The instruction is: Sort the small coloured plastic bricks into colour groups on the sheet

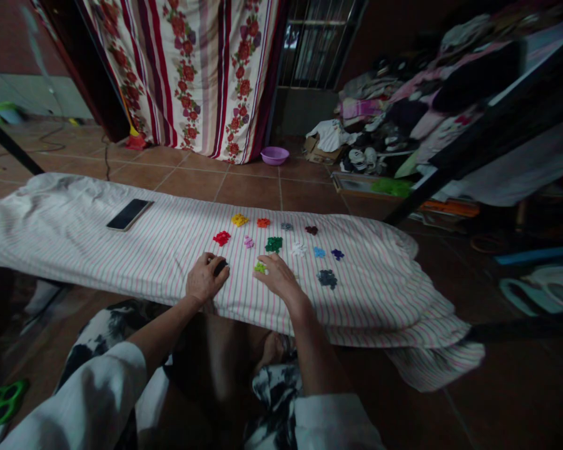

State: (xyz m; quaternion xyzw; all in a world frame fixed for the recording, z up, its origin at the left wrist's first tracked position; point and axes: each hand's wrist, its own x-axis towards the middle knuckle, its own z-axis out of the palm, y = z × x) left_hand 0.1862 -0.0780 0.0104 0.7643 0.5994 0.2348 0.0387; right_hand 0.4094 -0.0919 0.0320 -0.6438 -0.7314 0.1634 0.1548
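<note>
At the fingers of my right hand (278,275) lies the lime-green pile (259,268), small bright pieces, near the front edge of the striped cloth (178,225). My left hand (205,276) curls at a black thing (221,266), half hidden. Whether either hand is clamped, I cannot tell. Toward the phone (129,214) the cloth gives wide room; the dark green pile (274,244) sits close beyond.

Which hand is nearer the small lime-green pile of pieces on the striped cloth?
Right. The right hand is at the small lime-green pile of pieces, its fingers beside it; the left hand is farther away, to the pile's left.
</note>
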